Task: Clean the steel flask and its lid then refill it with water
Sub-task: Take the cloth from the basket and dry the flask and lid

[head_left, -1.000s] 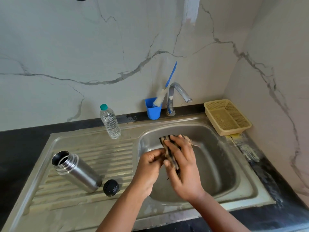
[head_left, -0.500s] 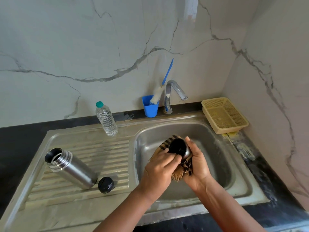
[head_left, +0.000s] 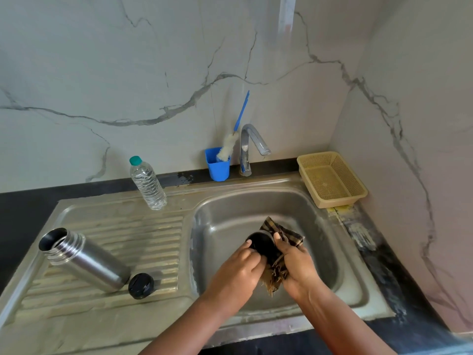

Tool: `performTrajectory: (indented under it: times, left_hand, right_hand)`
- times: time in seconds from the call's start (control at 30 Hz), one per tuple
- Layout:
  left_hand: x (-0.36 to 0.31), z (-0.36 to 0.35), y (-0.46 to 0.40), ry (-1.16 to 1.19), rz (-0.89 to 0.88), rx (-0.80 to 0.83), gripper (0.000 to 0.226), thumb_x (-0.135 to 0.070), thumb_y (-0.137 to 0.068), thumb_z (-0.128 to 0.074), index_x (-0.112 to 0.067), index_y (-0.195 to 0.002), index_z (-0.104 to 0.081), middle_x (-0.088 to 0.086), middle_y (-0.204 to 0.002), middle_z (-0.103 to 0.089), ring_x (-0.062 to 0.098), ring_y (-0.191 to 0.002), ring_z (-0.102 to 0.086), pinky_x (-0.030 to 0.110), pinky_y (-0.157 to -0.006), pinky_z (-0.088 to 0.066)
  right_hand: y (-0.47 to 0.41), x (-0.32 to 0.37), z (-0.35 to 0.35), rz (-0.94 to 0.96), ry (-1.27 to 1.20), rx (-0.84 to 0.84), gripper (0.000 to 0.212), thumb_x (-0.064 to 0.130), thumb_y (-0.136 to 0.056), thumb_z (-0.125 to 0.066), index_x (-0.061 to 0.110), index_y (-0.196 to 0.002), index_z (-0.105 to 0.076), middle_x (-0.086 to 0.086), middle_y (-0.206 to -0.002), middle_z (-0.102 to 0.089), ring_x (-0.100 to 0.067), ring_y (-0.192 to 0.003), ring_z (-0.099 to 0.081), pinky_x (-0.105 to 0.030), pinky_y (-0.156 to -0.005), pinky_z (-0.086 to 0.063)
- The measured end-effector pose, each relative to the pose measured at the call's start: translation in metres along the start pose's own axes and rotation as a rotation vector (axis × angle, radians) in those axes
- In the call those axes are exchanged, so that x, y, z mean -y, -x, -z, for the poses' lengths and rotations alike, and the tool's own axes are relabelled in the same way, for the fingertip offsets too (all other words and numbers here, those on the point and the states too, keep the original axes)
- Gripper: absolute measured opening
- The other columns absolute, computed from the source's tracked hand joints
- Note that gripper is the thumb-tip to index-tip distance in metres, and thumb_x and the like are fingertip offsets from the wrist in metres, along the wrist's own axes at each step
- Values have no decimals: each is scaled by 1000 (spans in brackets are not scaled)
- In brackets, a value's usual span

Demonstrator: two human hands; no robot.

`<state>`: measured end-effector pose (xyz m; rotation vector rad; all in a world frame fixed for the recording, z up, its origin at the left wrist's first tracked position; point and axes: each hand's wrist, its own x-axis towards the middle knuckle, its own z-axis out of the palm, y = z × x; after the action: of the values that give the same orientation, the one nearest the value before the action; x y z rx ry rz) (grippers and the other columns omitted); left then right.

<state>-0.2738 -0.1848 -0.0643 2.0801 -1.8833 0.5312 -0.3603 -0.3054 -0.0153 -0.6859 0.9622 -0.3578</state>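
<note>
Over the sink basin [head_left: 320, 226] your left hand [head_left: 238, 272] grips the cup lid [head_left: 262, 245] with curled fingers, while your right hand [head_left: 298, 265] clutches a checked cloth [head_left: 284, 234] against it – the steel flask [head_left: 84, 260] lies open on the drainboard [head_left: 122, 226], far left, its black stopper [head_left: 141, 286] just beside its base

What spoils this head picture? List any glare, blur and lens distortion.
Head view: soft daylight, with sheen rather than harsh glare on the stainless steel sink basin and the lying steel flask; wide-angle bending curves the sink's front edge; the bottom right corner is smeared; the checked brown cloth and both hands stay fairly sharp.
</note>
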Motion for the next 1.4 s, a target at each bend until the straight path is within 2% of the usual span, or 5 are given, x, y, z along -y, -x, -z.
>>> performTrajectory:
  times: [0.2, 0.4, 0.8, 1.0, 1.4]
  left_hand:
    - [2, 14, -42, 822, 796, -153, 21, -3, -97, -57, -15, -102, -75, -5, -97, -74, -1, -84, -66, 11, -78, -47]
    - [15, -2, -68, 1682, 1395, -254, 16, -11, -102, -49, -2, -101, -62, 19, -116, -65, 26, -115, -63, 52, -107, -45]
    - [17, -34, -122, 1893, 1559, -232, 18, -12, -105, -43, -7, -98, -59, 20, -103, -70, 31, -97, -69, 47, -85, -55]
    - [19, -48, -125, 1892, 1611, -231, 19, -13, -104, -44, -4, -102, -60, 23, -104, -73, 31, -95, -72, 47, -87, -56]
    - [26, -47, -100, 1854, 1646, -287, 23, -11, -105, -43, -8, -86, -58, 14, -83, -72, 27, -84, -73, 45, -85, -55]
  right_hand:
    - [-20, 43, 16, 82, 13, -48, 26, 16, -100, -51, 7, -124, -60, -17, -102, -74, -35, -90, -73, -43, -68, -58]
    - [-35, 103, 34, 210, 71, -71, 22, 15, -97, -57, 15, -118, -62, -8, -107, -73, -26, -98, -69, -45, -86, -55]
    - [-158, 204, 51, 513, 352, -317, 26, 0, -93, -55, 12, -116, -59, -8, -110, -64, -25, -98, -62, -30, -78, -51]
    - [-209, 199, 67, 1086, 1323, -195, 32, -3, -86, -58, 16, -111, -65, -1, -105, -68, -20, -92, -62, -30, -80, -49]
    - [-223, 198, 60, 341, 1750, 9, 17, 14, -98, -45, 6, -99, -60, -15, -113, -66, -22, -92, -59, -34, -87, -51]
